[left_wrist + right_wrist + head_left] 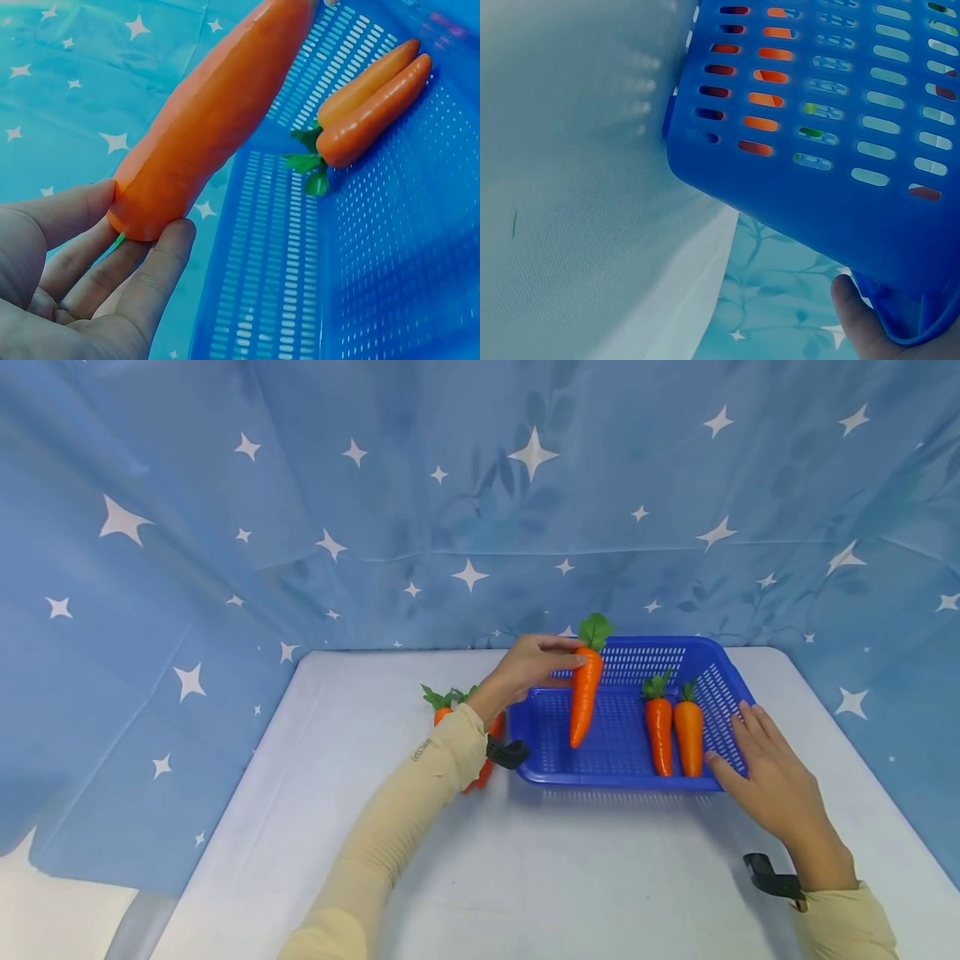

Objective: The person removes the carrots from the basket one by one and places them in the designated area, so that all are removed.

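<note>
Plainly, in the head view, the left hand [534,663] pinched a carrot [587,697] near its leafy end and held it over the blue perforated basket [622,782], to the ten-o'clock side of the basket's middle. Its leaves pointed to twelve o'clock, its tip to between six and seven. Two other carrots [689,739] lay side by side inside, towards four o'clock. At that same bearing the right hand [776,781] rested on the rim, its fingers nearly straight. Loose carrots [487,772] lay on the white-covered bench [600,868] at nine o'clock from the basket, partly hidden by the left sleeve [405,802]. A star-patterned curtain [420,518] hung beyond, at twelve.

In the left wrist view, thumb and fingers closed round the held carrot's blunt end, with its body running towards one o'clock; the pair in the basket lay at two.

In the right wrist view, orange showed through the basket's slots around twelve o'clock, and part of the right hand touched the rim between four and five.
</note>
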A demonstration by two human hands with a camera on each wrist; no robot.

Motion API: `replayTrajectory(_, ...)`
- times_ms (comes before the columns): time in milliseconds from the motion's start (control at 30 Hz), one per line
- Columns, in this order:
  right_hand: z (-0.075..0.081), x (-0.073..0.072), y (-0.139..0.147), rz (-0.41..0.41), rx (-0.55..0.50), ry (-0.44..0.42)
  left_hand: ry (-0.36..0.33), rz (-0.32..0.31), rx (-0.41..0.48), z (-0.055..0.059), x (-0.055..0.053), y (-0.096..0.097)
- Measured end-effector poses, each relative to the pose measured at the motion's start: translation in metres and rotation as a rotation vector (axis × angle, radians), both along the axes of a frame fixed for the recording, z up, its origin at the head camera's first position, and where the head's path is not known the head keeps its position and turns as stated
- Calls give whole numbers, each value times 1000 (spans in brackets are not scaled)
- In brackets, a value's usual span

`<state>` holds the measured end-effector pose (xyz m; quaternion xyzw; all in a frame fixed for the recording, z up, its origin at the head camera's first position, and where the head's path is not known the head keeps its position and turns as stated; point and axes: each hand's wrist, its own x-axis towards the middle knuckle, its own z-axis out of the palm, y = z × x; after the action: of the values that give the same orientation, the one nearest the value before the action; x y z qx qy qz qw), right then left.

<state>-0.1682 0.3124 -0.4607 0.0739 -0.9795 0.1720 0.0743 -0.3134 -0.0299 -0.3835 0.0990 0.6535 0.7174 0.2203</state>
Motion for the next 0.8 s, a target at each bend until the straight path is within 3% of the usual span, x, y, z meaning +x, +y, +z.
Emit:
replayTrajectory(467,-1,0,0,4,-9,-6,-17,54,-26,0,-6,-45)
replayTrajectory(800,-1,-1,0,5,-9,-9,6,95,-29,2,0,-78)
